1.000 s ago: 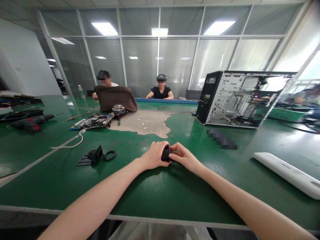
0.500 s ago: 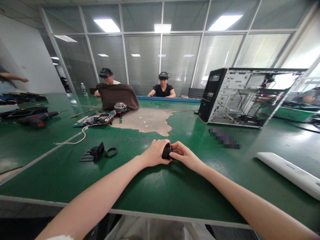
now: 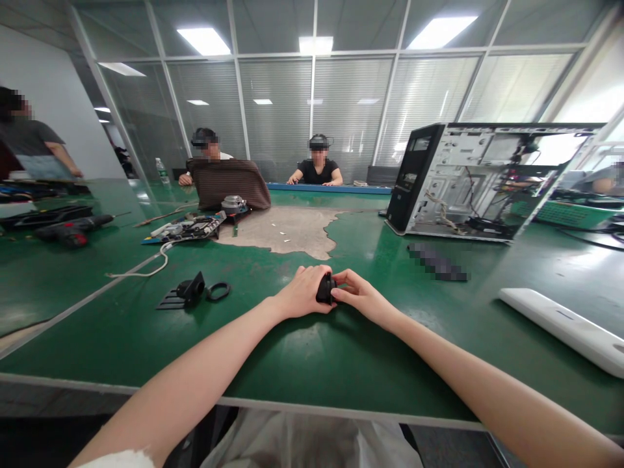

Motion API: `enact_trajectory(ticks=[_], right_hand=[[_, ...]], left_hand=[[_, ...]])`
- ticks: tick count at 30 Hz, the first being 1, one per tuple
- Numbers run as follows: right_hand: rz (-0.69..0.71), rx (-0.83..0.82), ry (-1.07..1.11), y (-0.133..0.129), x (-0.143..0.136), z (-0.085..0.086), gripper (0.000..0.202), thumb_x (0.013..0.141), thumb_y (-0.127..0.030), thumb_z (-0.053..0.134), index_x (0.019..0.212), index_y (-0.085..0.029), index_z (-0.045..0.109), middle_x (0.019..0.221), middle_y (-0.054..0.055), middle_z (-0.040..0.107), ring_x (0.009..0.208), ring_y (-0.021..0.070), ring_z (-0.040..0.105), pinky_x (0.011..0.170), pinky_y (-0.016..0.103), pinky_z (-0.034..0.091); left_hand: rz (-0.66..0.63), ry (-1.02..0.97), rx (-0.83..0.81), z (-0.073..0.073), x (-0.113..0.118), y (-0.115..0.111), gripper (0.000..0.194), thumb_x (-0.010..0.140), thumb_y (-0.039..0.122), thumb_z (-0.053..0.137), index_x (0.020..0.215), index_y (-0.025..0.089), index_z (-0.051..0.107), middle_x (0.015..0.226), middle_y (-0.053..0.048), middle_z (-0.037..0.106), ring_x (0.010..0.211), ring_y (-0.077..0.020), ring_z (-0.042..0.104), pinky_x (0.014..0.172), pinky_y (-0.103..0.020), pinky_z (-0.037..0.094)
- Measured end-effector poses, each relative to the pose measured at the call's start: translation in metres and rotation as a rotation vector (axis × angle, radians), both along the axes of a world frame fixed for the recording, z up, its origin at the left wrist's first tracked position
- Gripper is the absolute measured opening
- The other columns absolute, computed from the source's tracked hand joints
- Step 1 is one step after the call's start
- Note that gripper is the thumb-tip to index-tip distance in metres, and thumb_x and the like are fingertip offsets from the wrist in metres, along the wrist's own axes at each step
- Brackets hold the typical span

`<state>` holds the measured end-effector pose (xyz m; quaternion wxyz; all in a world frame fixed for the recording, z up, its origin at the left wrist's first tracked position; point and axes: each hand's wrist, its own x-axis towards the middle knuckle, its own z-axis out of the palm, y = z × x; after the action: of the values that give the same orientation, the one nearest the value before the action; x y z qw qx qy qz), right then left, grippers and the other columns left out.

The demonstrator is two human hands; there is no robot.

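One black plastic part (image 3: 323,288) is noted just above or on the tabletop (image 3: 273,367), which of the two cannot be told, at the near middle. The left hand (image 3: 303,291) is wrapped around it; the right hand (image 3: 359,294) grips its right side between thumb and fingers. To the left lie one black slotted bracket (image 3: 181,292) and, just beside it, one black ring (image 3: 218,291). Beyond: one circuit board (image 3: 192,229) and one power drill (image 3: 73,231). Containers, two: one computer case (image 3: 412,185), side open, wires and metal framework inside; one green basket (image 3: 568,214), dark contents indistinct. One white oblong casing (image 3: 560,330) lies at right. Two seated persons (image 3: 318,170) face the tabletop's far side.
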<state>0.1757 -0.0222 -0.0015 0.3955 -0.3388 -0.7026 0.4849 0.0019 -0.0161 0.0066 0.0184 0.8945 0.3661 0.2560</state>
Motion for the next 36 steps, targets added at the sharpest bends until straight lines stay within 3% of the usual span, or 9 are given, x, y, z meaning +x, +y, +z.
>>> enact_trajectory(ticks=[4, 9, 13, 21, 26, 30, 36], right_hand=[[0.026, 0.033, 0.013, -0.005, 0.000, 0.001, 0.030, 0.067, -0.029, 0.064, 0.088, -0.021, 0.044, 0.093, 0.001, 0.053, 0.080, 0.0138, 0.057, 0.072, 0.030, 0.047], [-0.014, 0.017, 0.015, -0.002, -0.003, 0.002, 0.023, 0.072, -0.036, 0.058, 0.083, -0.020, 0.044, 0.084, -0.001, 0.055, 0.072, 0.0122, 0.057, 0.069, 0.031, 0.047], [-0.050, -0.021, -0.001, 0.002, -0.003, 0.001, 0.027, 0.070, -0.035, 0.060, 0.086, -0.020, 0.045, 0.090, 0.001, 0.054, 0.075, 0.0131, 0.057, 0.071, 0.032, 0.047], [0.055, 0.043, 0.011, -0.007, 0.000, 0.004, 0.028, 0.070, -0.031, 0.061, 0.088, -0.021, 0.043, 0.093, 0.001, 0.052, 0.080, 0.0134, 0.056, 0.071, 0.030, 0.047], [-0.018, 0.056, 0.024, 0.000, -0.004, -0.001, 0.021, 0.074, -0.036, 0.054, 0.084, -0.020, 0.044, 0.085, -0.001, 0.054, 0.073, 0.0119, 0.056, 0.070, 0.030, 0.046], [-0.061, 0.027, -0.004, 0.003, -0.005, -0.003, 0.026, 0.074, -0.037, 0.055, 0.089, -0.019, 0.045, 0.090, 0.001, 0.053, 0.077, 0.0126, 0.056, 0.073, 0.030, 0.046], [0.056, 0.050, -0.016, -0.006, -0.001, 0.004, 0.025, 0.073, -0.032, 0.057, 0.090, -0.020, 0.043, 0.089, 0.000, 0.053, 0.078, 0.0130, 0.056, 0.071, 0.029, 0.046]], left_hand=[[0.007, -0.002, -0.007, 0.001, 0.000, -0.001, 0.053, 0.061, 0.038, 0.061, 0.104, 0.019, 0.035, 0.093, -0.004, 0.052, 0.085, -0.0215, 0.049, 0.074, -0.032, 0.031], [0.008, -0.009, -0.030, 0.001, 0.001, -0.001, 0.055, 0.062, 0.041, 0.061, 0.105, 0.020, 0.035, 0.096, -0.005, 0.052, 0.089, -0.0229, 0.049, 0.077, -0.034, 0.031], [0.010, 0.001, -0.030, 0.001, 0.001, 0.000, 0.053, 0.062, 0.041, 0.061, 0.103, 0.019, 0.036, 0.095, -0.005, 0.052, 0.087, -0.0230, 0.050, 0.077, -0.034, 0.031], [0.003, 0.001, 0.000, 0.000, 0.000, 0.000, 0.053, 0.061, 0.039, 0.062, 0.103, 0.019, 0.036, 0.094, -0.004, 0.053, 0.085, -0.0220, 0.050, 0.075, -0.033, 0.032], [-0.002, -0.013, 0.008, -0.001, 0.000, 0.000, 0.055, 0.063, 0.042, 0.061, 0.105, 0.019, 0.035, 0.096, -0.004, 0.053, 0.087, -0.0221, 0.050, 0.077, -0.033, 0.031], [-0.008, -0.010, 0.009, -0.001, 0.000, 0.001, 0.055, 0.062, 0.042, 0.061, 0.105, 0.019, 0.035, 0.096, -0.004, 0.052, 0.086, -0.0215, 0.049, 0.076, -0.033, 0.031], [0.002, -0.007, -0.001, -0.001, 0.000, 0.002, 0.053, 0.062, 0.040, 0.061, 0.103, 0.019, 0.035, 0.095, -0.004, 0.052, 0.086, -0.0217, 0.049, 0.076, -0.033, 0.031]])
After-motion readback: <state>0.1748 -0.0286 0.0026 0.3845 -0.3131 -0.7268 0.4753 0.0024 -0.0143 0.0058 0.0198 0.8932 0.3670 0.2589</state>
